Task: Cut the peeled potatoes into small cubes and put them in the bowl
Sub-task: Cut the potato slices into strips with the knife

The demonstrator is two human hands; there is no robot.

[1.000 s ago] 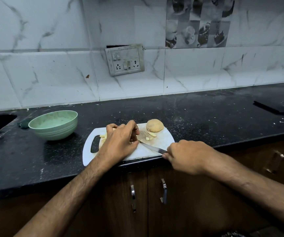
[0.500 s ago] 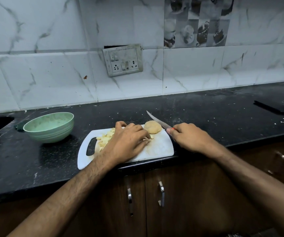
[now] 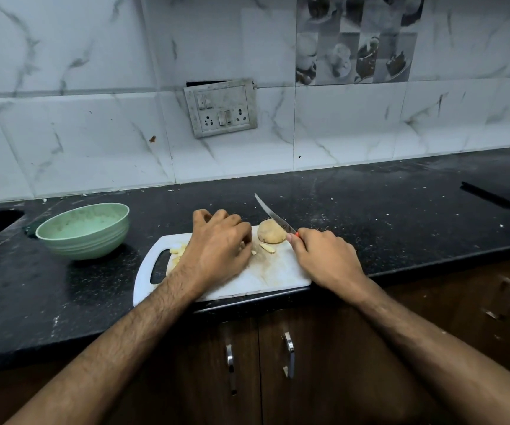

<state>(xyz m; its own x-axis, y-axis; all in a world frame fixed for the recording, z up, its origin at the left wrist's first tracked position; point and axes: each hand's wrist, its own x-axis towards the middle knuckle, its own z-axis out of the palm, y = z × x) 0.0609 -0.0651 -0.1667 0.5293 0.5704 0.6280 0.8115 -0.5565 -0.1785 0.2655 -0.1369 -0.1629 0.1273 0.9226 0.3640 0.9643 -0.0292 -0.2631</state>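
Now the right hand point(image 3: 324, 256) holds the knife point(image 3: 273, 214), blade lifted.
Left hand point(image 3: 220, 250), fingers curled, covers potato pieces point(image 3: 177, 250) on the cutting board point(image 3: 266, 274).

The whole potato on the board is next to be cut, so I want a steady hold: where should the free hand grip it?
Grip the whole potato over its rounded top and left flank with the left hand, coming from the left. The right hand holds the knife against its right side, so that side stays for the blade.
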